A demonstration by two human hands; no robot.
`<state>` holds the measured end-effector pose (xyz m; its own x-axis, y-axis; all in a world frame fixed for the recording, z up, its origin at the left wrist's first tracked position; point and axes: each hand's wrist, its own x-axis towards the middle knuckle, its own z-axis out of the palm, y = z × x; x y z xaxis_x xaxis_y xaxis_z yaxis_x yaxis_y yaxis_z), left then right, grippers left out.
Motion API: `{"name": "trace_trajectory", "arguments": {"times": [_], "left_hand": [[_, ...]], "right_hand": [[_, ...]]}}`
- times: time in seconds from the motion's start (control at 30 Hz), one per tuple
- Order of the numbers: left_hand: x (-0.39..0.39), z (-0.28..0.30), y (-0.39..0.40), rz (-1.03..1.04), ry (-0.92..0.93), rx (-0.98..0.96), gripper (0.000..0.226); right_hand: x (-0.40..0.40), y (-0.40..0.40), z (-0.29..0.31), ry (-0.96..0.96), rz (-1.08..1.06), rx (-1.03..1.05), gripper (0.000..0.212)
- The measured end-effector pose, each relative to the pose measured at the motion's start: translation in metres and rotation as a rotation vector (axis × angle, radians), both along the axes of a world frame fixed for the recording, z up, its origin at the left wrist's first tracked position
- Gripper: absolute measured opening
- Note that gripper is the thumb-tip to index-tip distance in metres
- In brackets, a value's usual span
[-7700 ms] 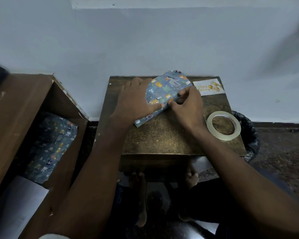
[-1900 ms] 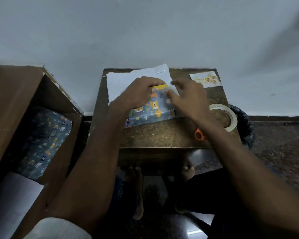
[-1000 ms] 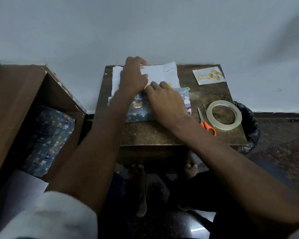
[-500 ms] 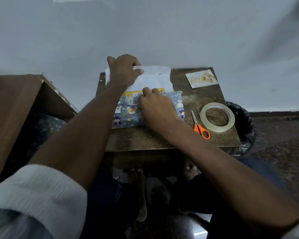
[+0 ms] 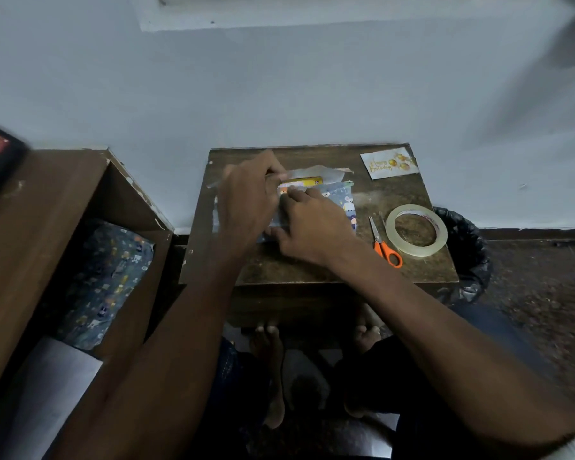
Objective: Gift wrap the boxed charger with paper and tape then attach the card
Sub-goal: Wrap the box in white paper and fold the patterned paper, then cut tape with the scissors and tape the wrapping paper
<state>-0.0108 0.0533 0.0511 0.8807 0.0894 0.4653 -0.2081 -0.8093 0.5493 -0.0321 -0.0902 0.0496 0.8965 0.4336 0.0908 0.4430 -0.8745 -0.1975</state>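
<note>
Nearest the camera, two bare forearms reach forward over the near edge of a small brown tabletop. The right hand lies palm-down on the wrapping paper, a blue sheet printed with small cartoon animals, its fingers fairly straight and pressing the paper flat against the boxed charger. Only a yellow strip of that box shows, at the paper's far edge, near the middle of the tabletop. The left hand sits just left of it, partly over the same parcel, with its grip clamped on the far flap of the paper (the white underside shows here, lifted and blurred), fingers curled round the edge.

To the right of the parcel, a pair of orange-handled scissors lies flat, blades pointing away, just beside a roll of clear tape lying on its side near the right edge. Farther back, at the far right corner, rests the card, white with gold lettering and gold balloons, well apart from the parcel.

Left of the tabletop stands an open brown cabinet holding more of the blue patterned paper. A black bin bag sits beyond the right edge, against a pale wall.
</note>
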Motion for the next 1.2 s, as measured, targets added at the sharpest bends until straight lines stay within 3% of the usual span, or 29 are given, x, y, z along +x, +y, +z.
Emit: {"name": "trace_trajectory", "arguments": {"times": [0.1,0.23,0.47,0.6,0.73,0.83,0.97,1.2], "left_hand": [[-0.009,-0.003,0.001,-0.039,0.039,0.013,0.007],[-0.013,-0.008,0.004,-0.077,0.091,0.012,0.004],[-0.023,-0.013,0.008,-0.107,0.171,-0.015,0.003],[-0.027,-0.011,0.007,-0.093,0.18,0.027,0.003],[-0.027,-0.011,0.008,-0.069,0.162,0.098,0.008],[-0.026,-0.01,0.009,-0.071,0.217,0.11,0.006],[-0.025,-0.008,0.012,-0.131,0.239,0.145,0.006],[-0.028,-0.005,0.011,-0.09,0.201,0.147,0.008]], "right_hand": [[-0.004,-0.001,0.0,0.031,0.009,0.007,0.064],[-0.006,-0.004,-0.002,0.029,0.025,-0.025,0.059],[-0.013,-0.007,-0.002,-0.016,-0.043,0.006,0.029],[-0.022,-0.009,-0.001,-0.197,-0.053,-0.06,0.014],[-0.015,-0.01,-0.012,-0.422,-0.02,0.12,0.044],[-0.003,-0.018,-0.014,-0.318,0.027,0.12,0.048],[0.003,-0.027,-0.016,-0.144,0.039,0.184,0.036],[0.006,-0.025,-0.012,-0.156,-0.003,0.117,0.038]]}}
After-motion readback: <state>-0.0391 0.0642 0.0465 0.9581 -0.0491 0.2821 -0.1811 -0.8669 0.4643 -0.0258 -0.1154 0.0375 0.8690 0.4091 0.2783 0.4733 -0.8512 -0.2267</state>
